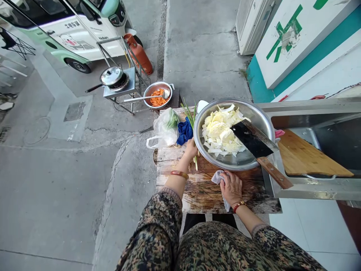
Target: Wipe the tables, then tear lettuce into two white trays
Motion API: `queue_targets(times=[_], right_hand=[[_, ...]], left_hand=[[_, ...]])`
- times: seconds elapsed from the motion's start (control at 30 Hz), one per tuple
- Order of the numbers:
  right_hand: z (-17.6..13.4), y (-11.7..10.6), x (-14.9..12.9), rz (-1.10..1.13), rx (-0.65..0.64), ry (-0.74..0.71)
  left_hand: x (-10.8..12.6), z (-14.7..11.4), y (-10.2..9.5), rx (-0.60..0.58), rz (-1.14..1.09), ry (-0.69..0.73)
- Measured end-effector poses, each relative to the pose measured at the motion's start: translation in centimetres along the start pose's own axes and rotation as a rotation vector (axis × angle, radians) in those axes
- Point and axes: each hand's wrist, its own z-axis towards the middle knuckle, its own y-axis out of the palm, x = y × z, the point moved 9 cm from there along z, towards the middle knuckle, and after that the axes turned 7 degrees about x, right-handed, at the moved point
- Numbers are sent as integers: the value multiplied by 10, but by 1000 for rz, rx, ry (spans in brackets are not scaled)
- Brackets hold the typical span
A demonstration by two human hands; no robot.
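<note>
My left hand [191,149] is closed around spring onions [191,116] at the left side of a large metal bowl [245,162]; its fingertips are partly hidden, and I cannot tell whether it also touches the rim. Chopped cabbage [222,130] fills much of the bowl. A cleaver [251,139] with a wooden handle lies across the bowl's right rim. My right hand [231,187] presses a pale cloth [218,177] onto the wet, worn wooden table [194,195], just in front of the bowl.
A plastic bag [166,130] of greens and a blue cloth [185,131] lie on the left. Beyond stand a basin of carrots [159,98] with a ladle, a stove with a lidded pan [112,76], and a gas cylinder [138,53]. A cutting board [310,154] rests in the sink at right.
</note>
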Motion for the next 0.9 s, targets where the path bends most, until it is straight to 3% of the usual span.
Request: queue_targets(times=[0.1,0.23,0.27,0.33,0.43,0.53,0.67,0.8,0.9], right_hand=[[0,-1,0,5,9,2],[-2,-2,-2,16,17,2],[-3,-2,-2,18,16,2],[-3,-2,-1,27,16,-1],[1,-1,4,82,7,-1],[10,-1,10,310,-36,58],[15,-7,0,766,-90,379],[13,-20,-62,1120,-227,536],[22,-20,-101,1245,-258,586]], left_hand=[[-7,-19,-7,-22,-6,20],[-28,-57,-57,174,198,-36],[-35,-68,-65,173,295,-61],[-51,-92,-65,78,440,-88],[-66,-114,-49,-67,447,-53],[-70,-103,-45,-3,314,-46],[-66,-54,-54,160,132,-110],[-64,-28,-54,152,-62,-144],[-82,-54,-68,204,-248,-240]])
